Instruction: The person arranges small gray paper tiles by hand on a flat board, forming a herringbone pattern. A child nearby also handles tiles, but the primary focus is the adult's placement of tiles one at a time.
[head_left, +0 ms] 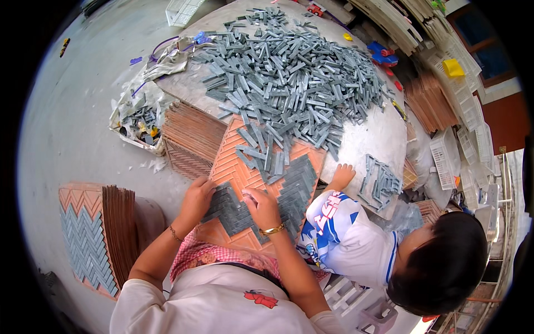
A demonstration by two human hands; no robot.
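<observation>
**Two hands at one grooved orange board [239,243], part-filled with grey strips [300,181]**

Clock directions are taken from the board's middle, with twelve away from the wearer. The single board in work lies in front of the wearer's body, its near part toward the lap. Its side edges run roughly from seven to one o'clock; with its near end partly covered, I cannot tell its longer axis. The fitted strips form a zigzag, their long axes slanting alternately left and right. Loose strips, overlapping too much to count, lie across its far part, several pointing near twelve, others toward ten.

The left hand [203,188], at ten o'clock, rests with bent fingers at the board's left edge. The right hand [261,209] is curled over the middle, thumb and fingertips close together; whether it grips a strip I cannot tell.

One large pile [300,78] of uncountable strips spreads at twelve to one; one small batch [381,183] lies at three. At least three board stacks show: one [192,133] at ten, one [119,239] between eight and nine, one [431,103] at two. One other person [356,239] sits at four, one open hand [343,176] reaching toward three.
</observation>
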